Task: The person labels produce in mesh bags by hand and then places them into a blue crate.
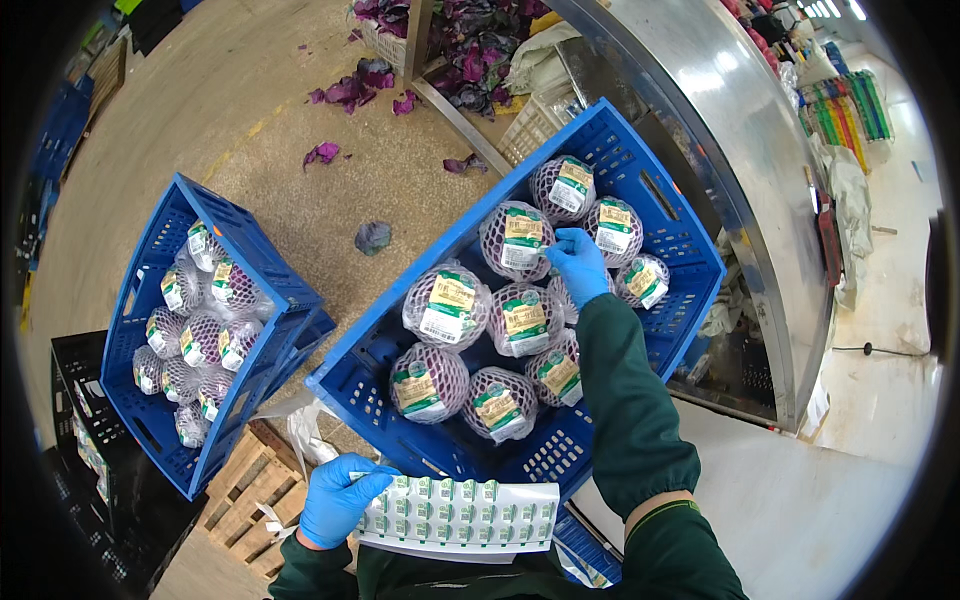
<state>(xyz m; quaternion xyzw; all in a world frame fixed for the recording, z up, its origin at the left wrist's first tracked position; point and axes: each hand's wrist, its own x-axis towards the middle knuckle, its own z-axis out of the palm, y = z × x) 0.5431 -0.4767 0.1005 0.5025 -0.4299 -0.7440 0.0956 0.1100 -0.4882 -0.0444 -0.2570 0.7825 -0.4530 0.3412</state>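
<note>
My left hand (335,499), in a blue glove, grips the left end of a white sheet of small green-and-white stickers (469,517) near my body. My right hand (577,262), gloved too, reaches over a large blue plastic crate (465,225). Its fingertips touch the right edge of the label on a net-wrapped red cabbage (516,241); whether a sticker is between them cannot be told. Several more cabbages in foam nets and film, such as one at the left (448,306), lie in this crate with printed labels upward. My right hand partly hides one cabbage.
A second blue crate (262,375) of wrapped cabbages stands at the left, beside a wooden pallet (251,495) and black crates (82,420). Purple leaves (349,90) litter the floor. A stainless steel table (720,97) borders the large crate at the right.
</note>
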